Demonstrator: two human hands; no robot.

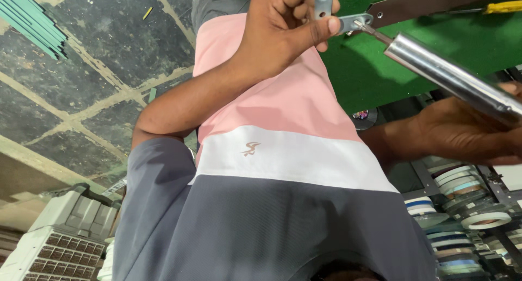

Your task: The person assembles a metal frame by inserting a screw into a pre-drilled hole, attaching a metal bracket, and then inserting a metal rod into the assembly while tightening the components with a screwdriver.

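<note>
In left hand [283,28] grip, metal bracket [348,23], screwdriver [451,77] touching

1 view only, from the head camera. The picture comes out upside down: the floor [81,96] fills the upper left and the shirt [283,150] of the wearer hangs through the middle. It sits very near the body, facing down past the chest to the green counter [435,52] at upper right.

Glossy polished metal tube [451,77], dull grey metal bracket [353,23], matt green felt-like surface [435,47]
</note>
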